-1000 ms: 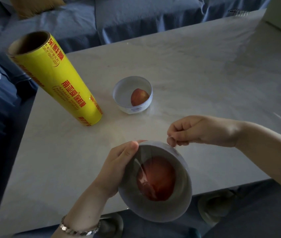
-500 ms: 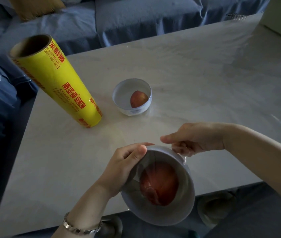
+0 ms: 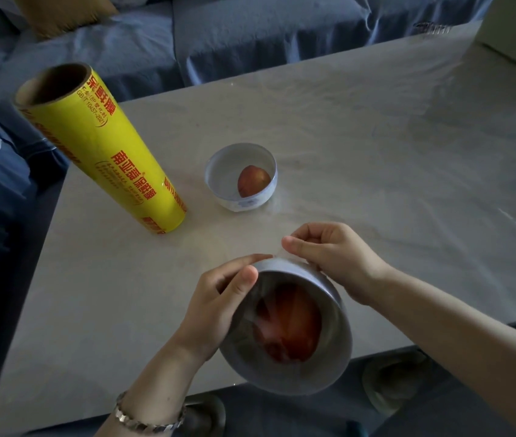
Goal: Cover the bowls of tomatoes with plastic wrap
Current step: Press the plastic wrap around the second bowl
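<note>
The roll (image 3: 105,152) is showing bright yellow with red lettering, and its open end is showing cardboard brown. The far bowl (image 3: 240,205) is showing white, with a small blue pattern on its outer wall. The far tomato (image 3: 253,184) in it is glowing orange-red. The near bowl (image 3: 341,342) is looking dull grey-white in shade, and the near tomato (image 3: 291,329) is showing deep red through the clear, faintly streaked plastic wrap (image 3: 248,315). The table (image 3: 376,137) is showing pale beige-grey stone with faint veining. The sofa (image 3: 250,36) is showing denim blue, the cushion (image 3: 64,11) mustard brown. The bracelet (image 3: 149,421) is gleaming silver.
</note>
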The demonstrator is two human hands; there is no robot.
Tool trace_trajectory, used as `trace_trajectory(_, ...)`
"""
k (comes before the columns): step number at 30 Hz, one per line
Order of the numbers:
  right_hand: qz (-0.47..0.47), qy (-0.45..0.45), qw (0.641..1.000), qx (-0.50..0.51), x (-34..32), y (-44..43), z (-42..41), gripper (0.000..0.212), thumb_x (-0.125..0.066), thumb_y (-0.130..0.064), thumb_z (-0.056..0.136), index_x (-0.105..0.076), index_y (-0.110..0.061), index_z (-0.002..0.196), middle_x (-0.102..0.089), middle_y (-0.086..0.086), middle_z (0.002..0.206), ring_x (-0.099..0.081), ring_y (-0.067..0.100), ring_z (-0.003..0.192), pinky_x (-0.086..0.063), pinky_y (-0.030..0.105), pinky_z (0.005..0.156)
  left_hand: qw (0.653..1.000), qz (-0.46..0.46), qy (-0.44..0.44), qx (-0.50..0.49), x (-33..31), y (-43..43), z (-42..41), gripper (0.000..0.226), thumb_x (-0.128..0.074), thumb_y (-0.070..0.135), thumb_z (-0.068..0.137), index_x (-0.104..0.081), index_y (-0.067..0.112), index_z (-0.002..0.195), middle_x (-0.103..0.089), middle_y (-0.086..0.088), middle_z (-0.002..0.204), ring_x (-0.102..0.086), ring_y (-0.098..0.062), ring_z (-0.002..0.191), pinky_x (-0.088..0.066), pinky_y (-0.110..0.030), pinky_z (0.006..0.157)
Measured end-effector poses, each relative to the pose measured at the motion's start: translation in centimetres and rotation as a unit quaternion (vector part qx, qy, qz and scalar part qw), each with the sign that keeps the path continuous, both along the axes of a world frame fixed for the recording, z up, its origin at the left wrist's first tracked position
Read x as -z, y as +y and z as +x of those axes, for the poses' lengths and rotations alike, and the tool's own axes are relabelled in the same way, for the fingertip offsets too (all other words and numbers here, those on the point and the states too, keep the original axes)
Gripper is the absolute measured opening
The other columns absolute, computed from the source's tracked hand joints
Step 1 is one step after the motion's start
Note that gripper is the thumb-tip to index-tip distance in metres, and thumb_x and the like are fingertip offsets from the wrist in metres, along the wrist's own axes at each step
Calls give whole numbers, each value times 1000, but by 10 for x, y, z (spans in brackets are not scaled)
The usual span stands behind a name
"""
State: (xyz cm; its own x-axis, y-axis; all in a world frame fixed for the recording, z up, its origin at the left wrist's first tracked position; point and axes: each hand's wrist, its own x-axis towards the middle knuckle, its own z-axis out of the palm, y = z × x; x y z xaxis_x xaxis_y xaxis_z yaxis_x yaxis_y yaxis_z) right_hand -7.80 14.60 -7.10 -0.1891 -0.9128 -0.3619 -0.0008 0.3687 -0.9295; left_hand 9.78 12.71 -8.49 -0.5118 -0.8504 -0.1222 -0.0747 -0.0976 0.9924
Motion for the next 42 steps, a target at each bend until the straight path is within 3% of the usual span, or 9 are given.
trace_trajectory(5,21,8,999,-35,-5,-2,4,15,-68,-21,81,-66,-11,69,-60,-3,58,-53,6,51,-46,17,52,999,-33,6,-23,0,4,1,34,-54,48,74,-71,27,95,-74,7,100,-67,-10,98,-49,-15,79)
trace_trajectory(12,109,-28,991,-71,1,2,-1,32,-70,-39,76,-65,-8,71,-57,6,63,-50,14,57,-42,28,60,999,-29,-10,-42,3,1,3,40,-63,68,65,-74,39,90,-74,11,99,-66,-10,101,-49,-15,80)
trace_trajectory(17,14,183,983,-10,15,9,-10,13,-75,-16,72,-65,-17,63,-60,-2,57,-48,4,46,-40,14,49,999,-21,21,-24,3,0,3,39,-52,44,79,-74,19,100,-73,-3,107,-65,-20,107,-50,-24,88)
trace_trajectory(21,-167,116,976,74,4,32,-23,12,-65,-16,84,-70,-26,79,-72,-7,77,-65,0,73,-49,13,70,998,-30,30,-50,-1,-4,4,36,-51,44,78,-76,22,93,-74,-1,102,-67,-15,102,-50,-19,82)
trace_trajectory(24,-229,96,968,-15,-5,51,-11,21,-52,-32,87,-69,-26,98,-70,-15,103,-64,0,99,-47,11,84,997,-30,11,-65,-1,-7,1,33,-53,48,75,-76,30,92,-75,4,97,-68,-11,96,-50,-16,77)
trace_trajectory(28,-156,39,986,-35,4,54,3,36,-46,-45,86,-61,-32,116,-63,-25,117,-54,-9,113,-43,10,93,996,-32,6,-81,3,-8,0,48,-60,59,73,-75,20,97,-74,-1,104,-66,-17,104,-51,-25,84)
trace_trajectory(33,-44,20,993,-107,16,37,-6,66,-32,-72,81,-70,-24,106,-72,-3,107,-64,12,104,-46,39,100,997,-26,22,-69,7,-5,7,54,-62,55,75,-72,10,102,-72,-6,108,-65,-21,108,-50,-26,88)
trace_trajectory(38,-213,71,965,-139,3,30,-10,56,-30,-65,86,-63,-29,113,-65,-15,117,-55,0,116,-40,16,98,995,-38,-33,-92,4,-9,12,47,-54,55,70,-71,22,99,-74,5,101,-66,-13,101,-50,-18,80)
trace_trajectory(42,-152,147,950,-230,3,22,-4,52,-34,-59,87,-51,-32,128,-56,-16,125,-49,-5,117,-41,18,99,995,-36,-57,-74,1,-10,14,62,-61,66,59,-62,32,111,-72,22,95,-66,0,96,-50,-13,76)
